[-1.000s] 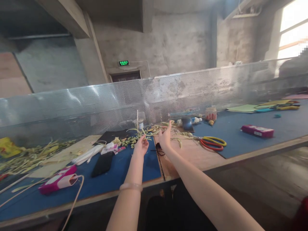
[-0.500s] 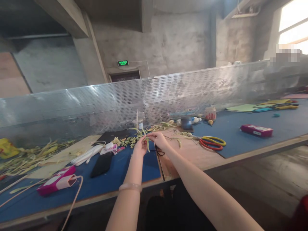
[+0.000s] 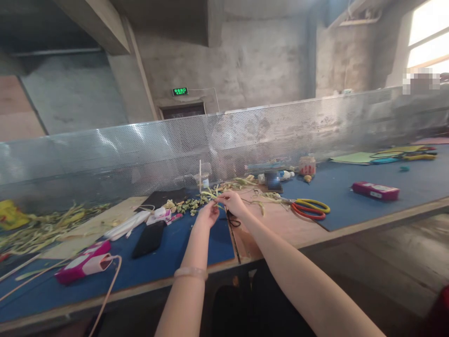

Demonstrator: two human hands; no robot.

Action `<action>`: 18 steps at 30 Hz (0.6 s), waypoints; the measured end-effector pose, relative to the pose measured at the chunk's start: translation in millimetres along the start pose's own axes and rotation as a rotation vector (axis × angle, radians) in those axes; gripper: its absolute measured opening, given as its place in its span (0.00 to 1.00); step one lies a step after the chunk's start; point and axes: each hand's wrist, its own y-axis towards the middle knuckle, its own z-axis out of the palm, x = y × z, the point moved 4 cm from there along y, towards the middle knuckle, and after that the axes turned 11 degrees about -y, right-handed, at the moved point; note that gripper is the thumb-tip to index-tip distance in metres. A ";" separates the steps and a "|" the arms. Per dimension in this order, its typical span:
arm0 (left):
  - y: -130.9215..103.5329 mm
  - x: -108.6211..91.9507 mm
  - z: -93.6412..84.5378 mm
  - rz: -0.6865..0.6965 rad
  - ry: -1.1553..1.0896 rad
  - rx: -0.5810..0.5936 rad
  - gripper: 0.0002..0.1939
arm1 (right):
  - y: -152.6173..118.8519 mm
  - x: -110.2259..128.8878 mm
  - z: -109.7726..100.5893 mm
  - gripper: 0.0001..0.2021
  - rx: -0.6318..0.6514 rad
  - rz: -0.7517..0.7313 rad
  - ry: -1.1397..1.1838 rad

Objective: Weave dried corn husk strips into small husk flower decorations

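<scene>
My left hand [image 3: 209, 213] and my right hand [image 3: 231, 203] meet over the middle of the bench, fingers closed on pale green plant strips [image 3: 212, 193] whose ends stick out behind the fingertips. Which strip lies in which hand is too small to tell. Just left of my left hand lies a heap of small green knotted pieces [image 3: 191, 206]. More loose strips [image 3: 242, 181] are scattered behind my right hand. A thin black cord loop [image 3: 234, 222] rests beneath my right wrist.
Scissors [image 3: 308, 208] with red and yellow handles lie to the right, a magenta box [image 3: 375, 191] beyond. On the left are a black phone [image 3: 149, 239], a magenta-and-white box [image 3: 84, 264] with a cord, and piled strips [image 3: 49, 229]. A perforated metal screen [image 3: 168, 150] borders the bench.
Both hands stay together in about the same place. The strips between them have shifted; the end that hung below the fingers now no longer shows there.
</scene>
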 end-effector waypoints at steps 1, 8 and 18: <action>0.1 1.1 0.7 -0.002 0.015 0.010 0.16 | 0.3 -0.4 -0.4 0.07 -0.022 0.002 -0.029; -2.0 5.0 6.5 0.049 0.094 0.098 0.04 | -2.7 0.9 -10.3 0.05 -0.199 0.026 -0.269; -5.8 6.1 10.1 0.096 0.147 0.156 0.09 | -9.1 14.2 -10.3 0.07 -0.147 -0.062 -0.490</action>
